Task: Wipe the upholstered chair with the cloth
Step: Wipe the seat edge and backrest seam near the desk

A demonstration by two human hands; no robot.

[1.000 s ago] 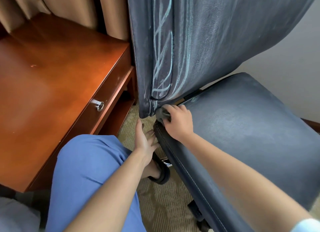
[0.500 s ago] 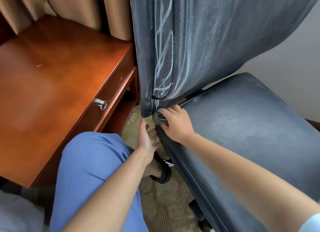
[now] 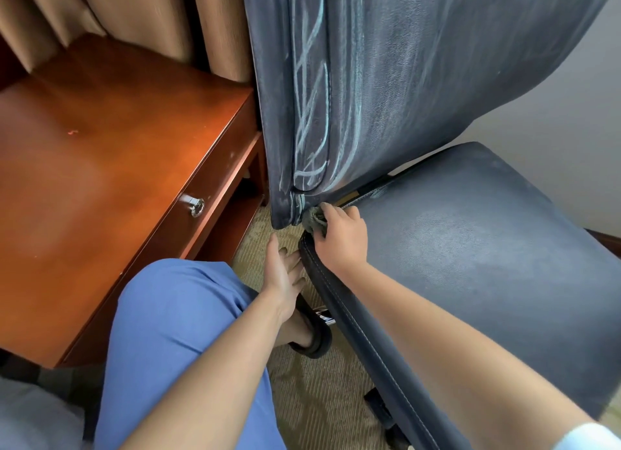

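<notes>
A dark blue-grey upholstered chair fills the right side, with its seat (image 3: 470, 265) and a backrest (image 3: 386, 80) streaked with pale chalk-like lines. My right hand (image 3: 341, 238) grips a small bunched grey cloth (image 3: 314, 220) at the seat's back left corner, where seat and backrest meet. Most of the cloth is hidden under my fingers. My left hand (image 3: 282, 275) lies with straight fingers against the seat's left edge, just below that corner, holding nothing.
A reddish wooden desk (image 3: 100, 181) with a drawer knob (image 3: 196, 207) stands close on the left. Tan curtains (image 3: 134, 19) hang behind it. My knee in blue trousers (image 3: 174, 332) and a foot in a dark sandal (image 3: 312, 338) are on the beige carpet beside the chair's base.
My right hand has pushed the cloth a little further into the gap under the backrest's corner. My left hand stays against the seat edge.
</notes>
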